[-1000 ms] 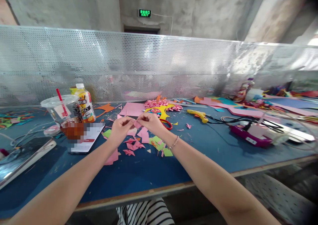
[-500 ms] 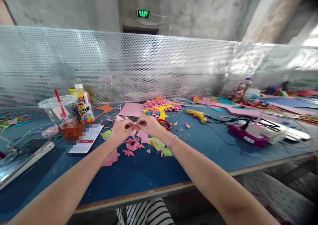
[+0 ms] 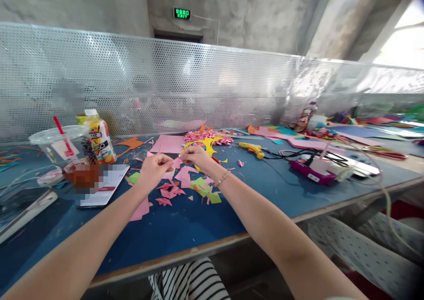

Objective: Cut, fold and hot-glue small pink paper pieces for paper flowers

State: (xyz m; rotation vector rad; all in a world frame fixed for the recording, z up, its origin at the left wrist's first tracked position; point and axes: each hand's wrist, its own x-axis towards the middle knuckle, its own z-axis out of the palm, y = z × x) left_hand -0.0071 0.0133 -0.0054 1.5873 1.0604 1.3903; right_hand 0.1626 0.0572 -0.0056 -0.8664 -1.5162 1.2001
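Observation:
Between my two hands, over the blue table, is a small piece of pink paper [image 3: 176,163]. My left hand [image 3: 153,169] pinches its left side. My right hand [image 3: 198,158], with a bracelet at the wrist, pinches the other side. Pink paper scraps [image 3: 169,191] and green paper scraps [image 3: 201,186] lie below the hands. A pink paper sheet [image 3: 167,143] rests just behind them. Yellow cut paper [image 3: 208,146] lies beyond my right hand, by a cluster of pink folded paper [image 3: 199,135]. Red scissor handles are partly hidden by my right hand.
At left stand a plastic cup with a red straw [image 3: 71,156] and a drink bottle [image 3: 101,138], near a phone [image 3: 111,187]. Right of my hands lie a yellow glue gun [image 3: 252,150] and a purple power strip [image 3: 311,172] with cables. A perforated metal screen [image 3: 198,83] borders the back.
My hands have drawn slightly apart, and more of the pink paper shows between them. The whole view has shifted a little to the right.

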